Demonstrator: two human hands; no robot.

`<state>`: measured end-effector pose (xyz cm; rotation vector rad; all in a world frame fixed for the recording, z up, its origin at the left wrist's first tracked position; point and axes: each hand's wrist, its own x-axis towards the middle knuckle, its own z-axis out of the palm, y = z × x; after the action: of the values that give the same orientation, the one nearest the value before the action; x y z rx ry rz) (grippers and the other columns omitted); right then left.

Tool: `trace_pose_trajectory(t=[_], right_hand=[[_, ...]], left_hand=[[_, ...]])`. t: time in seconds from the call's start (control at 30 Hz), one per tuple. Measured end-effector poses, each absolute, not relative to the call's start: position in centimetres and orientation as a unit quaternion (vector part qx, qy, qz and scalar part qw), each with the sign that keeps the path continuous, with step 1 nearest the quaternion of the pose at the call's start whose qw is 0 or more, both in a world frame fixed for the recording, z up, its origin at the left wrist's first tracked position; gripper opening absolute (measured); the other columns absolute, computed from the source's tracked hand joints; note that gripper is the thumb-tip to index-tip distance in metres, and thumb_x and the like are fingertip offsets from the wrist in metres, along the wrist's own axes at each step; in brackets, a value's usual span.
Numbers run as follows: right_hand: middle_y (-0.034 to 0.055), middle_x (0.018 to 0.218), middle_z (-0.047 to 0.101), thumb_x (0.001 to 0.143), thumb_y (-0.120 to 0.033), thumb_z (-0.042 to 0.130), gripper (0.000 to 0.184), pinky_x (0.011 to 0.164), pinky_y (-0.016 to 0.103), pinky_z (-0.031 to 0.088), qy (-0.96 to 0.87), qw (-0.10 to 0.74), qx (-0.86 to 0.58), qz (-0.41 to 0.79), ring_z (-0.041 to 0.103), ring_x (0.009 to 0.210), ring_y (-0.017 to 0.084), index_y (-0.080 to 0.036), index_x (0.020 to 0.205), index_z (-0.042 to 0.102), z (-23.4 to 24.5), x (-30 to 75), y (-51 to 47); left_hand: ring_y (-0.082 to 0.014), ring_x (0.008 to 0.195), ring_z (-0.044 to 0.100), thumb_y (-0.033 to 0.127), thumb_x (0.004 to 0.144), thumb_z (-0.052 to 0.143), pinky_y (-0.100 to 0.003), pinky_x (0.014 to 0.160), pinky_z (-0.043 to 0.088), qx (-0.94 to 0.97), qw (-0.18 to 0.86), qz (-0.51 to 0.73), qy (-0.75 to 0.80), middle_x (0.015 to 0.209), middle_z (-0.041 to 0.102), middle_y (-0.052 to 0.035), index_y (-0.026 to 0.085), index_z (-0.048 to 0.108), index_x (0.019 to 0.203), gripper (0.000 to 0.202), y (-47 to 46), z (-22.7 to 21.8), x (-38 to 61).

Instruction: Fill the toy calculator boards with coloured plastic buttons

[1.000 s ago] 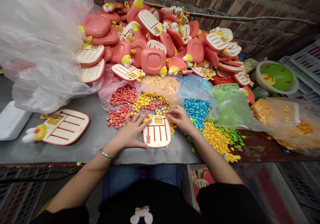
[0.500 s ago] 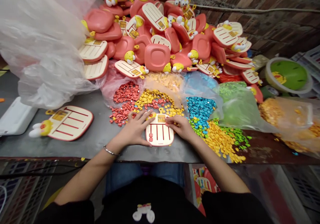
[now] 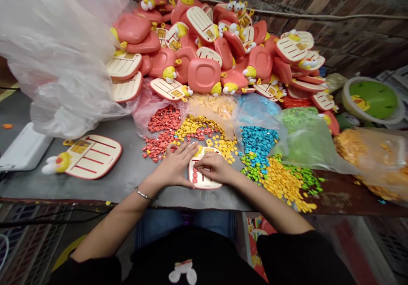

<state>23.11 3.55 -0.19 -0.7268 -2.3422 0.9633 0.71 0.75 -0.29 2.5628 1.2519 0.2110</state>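
A cream board toy with a red rim (image 3: 208, 185) and red slots lies at the table's front middle. My left hand (image 3: 176, 166) grips its left side, thumb at the lower edge and fingers by the yellow head end, which they partly cover. Several small red pieces (image 3: 195, 178) sit in the leftmost slot. My right hand (image 3: 214, 167) reaches across the board, its fingers pinched at the top of that slot on a small red piece, mostly hidden by the fingertips. Loose red pieces (image 3: 159, 142) and yellow pieces (image 3: 225, 147) lie just behind the board.
A large pile of similar red-backed toys (image 3: 204, 74) rises against the brick wall. Bags spill blue pieces (image 3: 259, 142), green pieces (image 3: 307, 179) and orange-yellow pieces (image 3: 283, 181) to the right. Another board toy (image 3: 94, 157) and a white box (image 3: 24, 149) lie left, beneath a plastic bag (image 3: 66, 64).
My right hand has moved left, from the board's right upper side to the leftmost slot. More red pieces show in that slot. My left hand keeps its hold. The view has shifted slightly.
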Motion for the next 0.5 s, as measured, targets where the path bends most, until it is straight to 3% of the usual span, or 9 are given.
trace_pose_trajectory(t=[0.1, 0.2, 0.37, 0.5], right_hand=[[0.0042, 0.082, 0.071, 0.088, -0.03, 0.063, 0.012, 0.071, 0.028, 0.049, -0.835, 0.282, -0.302, 0.363, 0.064, 0.075, 0.017, -0.02, 0.089, 0.07, 0.2, 23.8, 5.2], [0.0063, 0.089, 0.07, 0.09, -0.024, 0.059, 0.012, 0.073, 0.029, 0.049, -0.812, 0.309, -0.417, 0.269, 0.064, 0.08, 0.018, -0.018, 0.092, 0.069, 0.0, 24.1, 8.4], [0.0094, 0.095, 0.067, 0.087, -0.013, 0.057, 0.013, 0.077, 0.031, 0.047, -0.866, 0.179, -0.443, 0.147, 0.061, 0.087, 0.021, -0.017, 0.087, 0.07, -1.1, 23.4, 11.9], [0.0076, 0.091, 0.066, 0.09, -0.018, 0.056, 0.013, 0.077, 0.031, 0.05, -0.848, 0.264, -0.416, 0.195, 0.062, 0.086, 0.02, -0.018, 0.085, 0.068, 0.0, 24.4, 9.8]], left_hand=[[-0.039, 0.141, 0.026, 0.084, 0.061, 0.061, -0.055, 0.106, 0.015, 0.887, 0.144, 0.074, 0.433, 0.157, 0.027, -0.0164, 0.018, 0.026, 0.152, 0.117, 0.8, -0.1, 0.7], [-0.0407, 0.141, 0.026, 0.084, 0.06, 0.062, -0.056, 0.105, 0.016, 0.888, 0.146, 0.077, 0.429, 0.157, 0.028, -0.0169, 0.019, 0.036, 0.147, 0.111, 0.8, 0.0, 0.7], [-0.0413, 0.14, 0.025, 0.083, 0.059, 0.063, -0.055, 0.103, 0.018, 0.891, 0.139, 0.073, 0.425, 0.158, 0.025, -0.0179, 0.02, 0.049, 0.135, 0.1, 0.8, 0.0, 0.7], [-0.0412, 0.14, 0.025, 0.083, 0.059, 0.063, -0.054, 0.103, 0.019, 0.892, 0.137, 0.076, 0.423, 0.158, 0.025, -0.0175, 0.02, 0.051, 0.132, 0.097, 0.8, -0.1, 0.7]])
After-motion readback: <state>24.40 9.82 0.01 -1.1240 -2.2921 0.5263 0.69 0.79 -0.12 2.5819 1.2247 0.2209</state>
